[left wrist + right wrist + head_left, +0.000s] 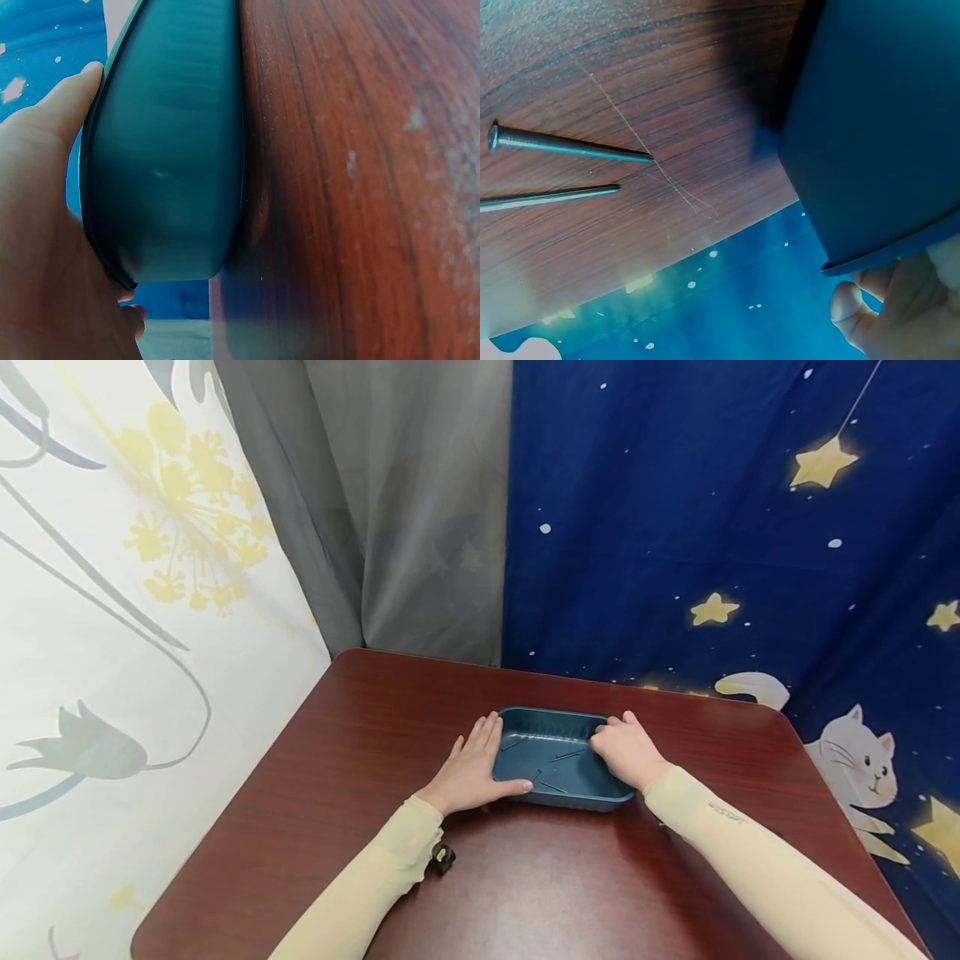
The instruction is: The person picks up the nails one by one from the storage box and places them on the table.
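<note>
A dark teal rectangular tray (573, 802) sits on the table with several thin dark nails (567, 755) scattered over its floor. My left hand (472, 774) rests at the tray's left end, fingers straight and thumb along the front rim. At the right end, my right hand (628, 753) reaches over the rim with bent fingers inside the tray. Its fingertips are partly hidden, so whether they pinch anything is unclear. In the right wrist view, one headed nail (570, 142) and a second nail (547, 198) lie on the table beside the tray's outer wall.
The reddish-brown wooden table (495, 893) has rounded corners. A blue star-patterned curtain (645, 527) and a grey curtain (435, 510) hang behind it. A white printed curtain (187, 693) hangs along the left side. A small black device (442, 858) is at the left wrist.
</note>
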The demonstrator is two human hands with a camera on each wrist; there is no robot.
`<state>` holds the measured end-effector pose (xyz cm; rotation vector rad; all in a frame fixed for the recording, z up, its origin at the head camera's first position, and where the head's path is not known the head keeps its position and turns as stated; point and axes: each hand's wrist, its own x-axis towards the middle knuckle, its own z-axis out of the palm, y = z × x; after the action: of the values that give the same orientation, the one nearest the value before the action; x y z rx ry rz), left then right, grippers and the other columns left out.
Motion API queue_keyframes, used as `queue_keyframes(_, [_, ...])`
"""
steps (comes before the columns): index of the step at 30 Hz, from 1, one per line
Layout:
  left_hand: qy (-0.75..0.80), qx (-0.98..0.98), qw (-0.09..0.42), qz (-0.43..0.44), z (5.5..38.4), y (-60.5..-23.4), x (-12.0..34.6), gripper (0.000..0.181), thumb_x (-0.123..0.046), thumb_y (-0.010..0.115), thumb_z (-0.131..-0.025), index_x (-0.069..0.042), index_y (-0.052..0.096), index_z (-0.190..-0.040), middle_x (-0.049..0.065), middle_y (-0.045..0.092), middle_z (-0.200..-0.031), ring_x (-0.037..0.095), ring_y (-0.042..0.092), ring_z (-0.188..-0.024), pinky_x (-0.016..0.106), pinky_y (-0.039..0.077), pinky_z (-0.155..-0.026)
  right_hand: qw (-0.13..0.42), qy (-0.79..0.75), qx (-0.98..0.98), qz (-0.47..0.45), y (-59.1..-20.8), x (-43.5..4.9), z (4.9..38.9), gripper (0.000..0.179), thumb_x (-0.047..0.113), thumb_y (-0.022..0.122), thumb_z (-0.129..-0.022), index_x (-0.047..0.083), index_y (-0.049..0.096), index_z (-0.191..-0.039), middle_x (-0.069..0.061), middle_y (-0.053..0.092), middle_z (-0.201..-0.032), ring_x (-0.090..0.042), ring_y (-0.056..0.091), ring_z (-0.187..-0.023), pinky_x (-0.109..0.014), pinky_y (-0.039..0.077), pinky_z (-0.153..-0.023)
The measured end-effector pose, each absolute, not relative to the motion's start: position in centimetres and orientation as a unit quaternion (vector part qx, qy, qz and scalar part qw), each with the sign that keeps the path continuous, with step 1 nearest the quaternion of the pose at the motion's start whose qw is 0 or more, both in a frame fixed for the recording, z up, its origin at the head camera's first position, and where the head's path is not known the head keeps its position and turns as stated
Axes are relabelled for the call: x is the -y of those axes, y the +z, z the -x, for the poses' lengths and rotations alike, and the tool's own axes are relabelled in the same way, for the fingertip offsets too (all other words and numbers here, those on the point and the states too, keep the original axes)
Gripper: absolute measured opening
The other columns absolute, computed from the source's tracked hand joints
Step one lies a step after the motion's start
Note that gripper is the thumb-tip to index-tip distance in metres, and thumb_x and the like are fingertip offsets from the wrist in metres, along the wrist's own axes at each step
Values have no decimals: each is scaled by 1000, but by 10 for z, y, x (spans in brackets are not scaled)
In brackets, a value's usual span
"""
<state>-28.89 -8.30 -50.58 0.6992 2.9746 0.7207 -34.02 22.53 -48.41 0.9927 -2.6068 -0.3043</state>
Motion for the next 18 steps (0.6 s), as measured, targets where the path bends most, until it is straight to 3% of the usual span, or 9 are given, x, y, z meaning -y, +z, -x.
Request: queue_keyframes(18, [229, -948, 2, -221, 288, -507, 83, 124, -92, 43, -77, -12, 2, -163, -5, -9, -168, 22, -1, -154, 58, 14, -118, 174, -121, 921, -326, -486, -222, 342, 28, -4, 73, -81, 19, 70, -65, -3, 65, -69, -25, 54, -64, -41, 33, -60])
